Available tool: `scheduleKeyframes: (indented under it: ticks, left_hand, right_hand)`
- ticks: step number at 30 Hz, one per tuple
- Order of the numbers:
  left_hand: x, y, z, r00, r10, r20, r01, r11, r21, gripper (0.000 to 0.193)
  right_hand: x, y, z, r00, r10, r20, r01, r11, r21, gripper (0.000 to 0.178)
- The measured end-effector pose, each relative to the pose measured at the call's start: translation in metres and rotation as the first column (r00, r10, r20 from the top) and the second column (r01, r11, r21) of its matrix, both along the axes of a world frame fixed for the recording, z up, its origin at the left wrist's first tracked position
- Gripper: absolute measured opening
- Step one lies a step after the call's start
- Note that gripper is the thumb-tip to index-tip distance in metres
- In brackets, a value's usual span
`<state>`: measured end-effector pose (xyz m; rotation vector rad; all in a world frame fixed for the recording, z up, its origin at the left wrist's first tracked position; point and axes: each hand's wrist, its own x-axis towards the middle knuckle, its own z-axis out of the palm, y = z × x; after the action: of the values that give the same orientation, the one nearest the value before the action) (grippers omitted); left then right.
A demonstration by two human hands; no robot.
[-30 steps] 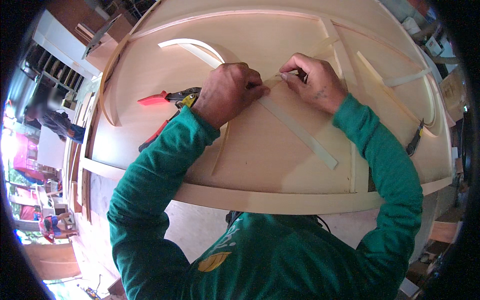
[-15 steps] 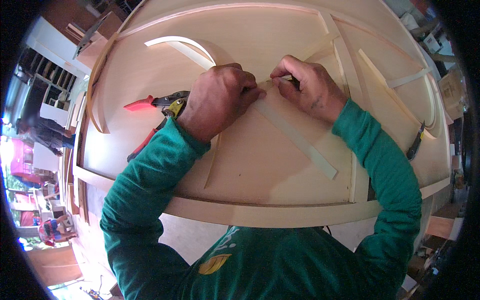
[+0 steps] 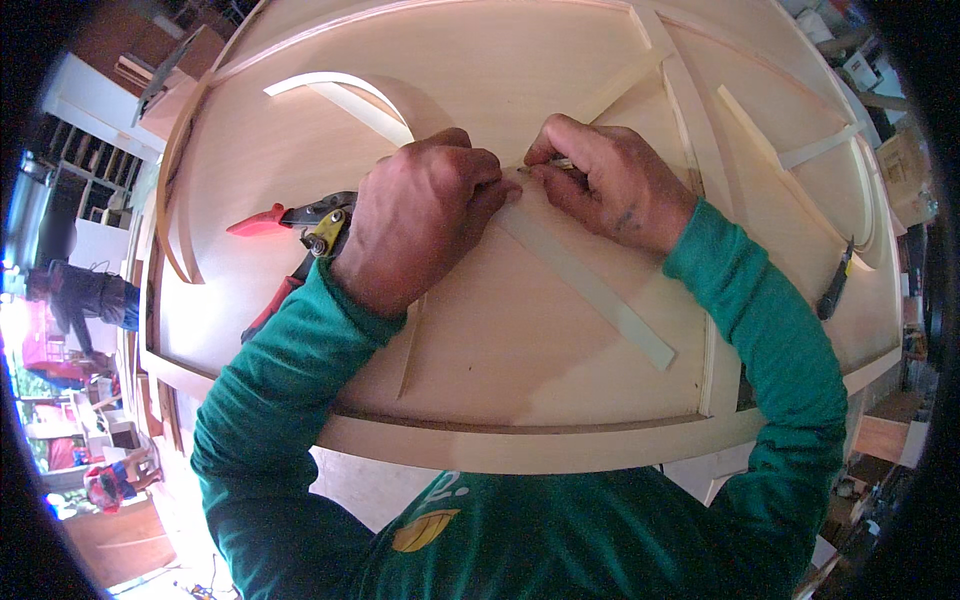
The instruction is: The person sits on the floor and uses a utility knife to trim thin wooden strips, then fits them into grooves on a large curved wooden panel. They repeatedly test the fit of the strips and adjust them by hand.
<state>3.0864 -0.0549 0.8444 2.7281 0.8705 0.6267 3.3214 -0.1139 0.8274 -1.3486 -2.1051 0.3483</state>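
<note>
Pale strip [image 3: 600, 295] on framed panel [image 3: 550, 390], long axis diag., running to lower R from under L hand [image 3: 425, 210], the nearer. L grip pressed together; R hand [image 3: 620, 185] just beside, fingertips pinched; contents of both unclear.

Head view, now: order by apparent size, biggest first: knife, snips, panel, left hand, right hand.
1. Panel
2. Left hand and right hand: too close to rank; nearness to the camera may skew it
3. Snips, partly hidden
4. Knife
</note>
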Motion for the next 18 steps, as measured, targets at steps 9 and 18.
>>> scheduleKeyframes:
  ticks: [9, 18]
  left_hand:
    - [0.0021, 0.0012, -0.0013, 1.0, 0.001, 0.009, -0.001, 1.0, -0.008, 0.022]
    - [0.0017, 0.0019, -0.0016, 0.999, -0.004, 0.035, 0.004, 1.0, -0.014, 0.017]
  right_hand:
    - [0.0002, 0.0033, -0.0019, 0.99, -0.127, 0.06, 0.124, 0.991, 0.059, 0.016]
    - [-0.0039, -0.0026, 0.0026, 0.998, -0.049, 0.038, 0.051, 0.998, -0.046, 0.015]
